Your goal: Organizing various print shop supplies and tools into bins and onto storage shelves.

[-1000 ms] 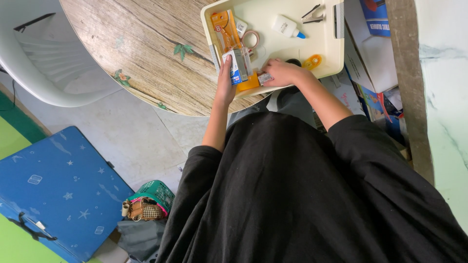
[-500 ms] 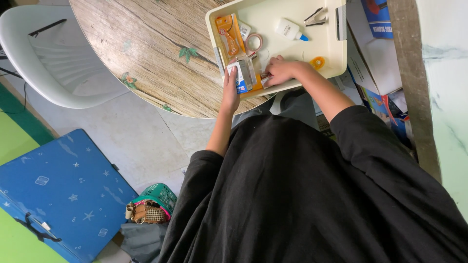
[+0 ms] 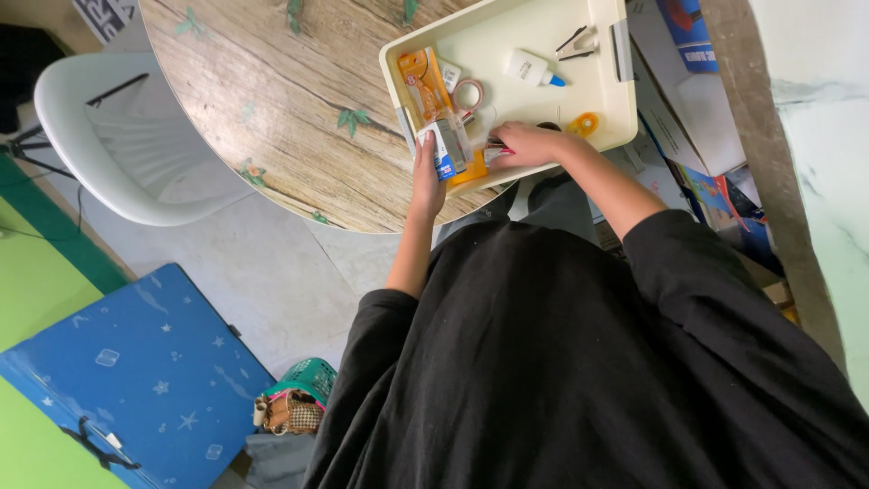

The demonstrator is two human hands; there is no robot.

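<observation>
A cream tray [image 3: 605, 109] sits at the near edge of a round wooden table [image 3: 272, 109]. My left hand [image 3: 427, 170] holds a small blue-and-white packet [image 3: 444, 154] at the tray's near rim. My right hand [image 3: 525, 145] is closed on a small dark and red object just right of the packet; its shape is mostly hidden by my fingers. In the tray lie an orange packet [image 3: 424, 83], a tape ring [image 3: 468, 93], a white glue bottle with a blue cap [image 3: 529, 69], metal clips [image 3: 576, 43] and a yellow tape dispenser [image 3: 584, 123].
A white plastic chair [image 3: 109, 136] stands left of the table. A blue folding mat [image 3: 118, 362] and a green basket [image 3: 303, 398] lie on the floor. Boxes and books [image 3: 697, 154] are stacked to the right, beside a marble-faced wall [image 3: 815, 163].
The view has shifted, so the tray and table sit lower and further right in frame. Both hands stay at the tray's near rim with the packet between them.
</observation>
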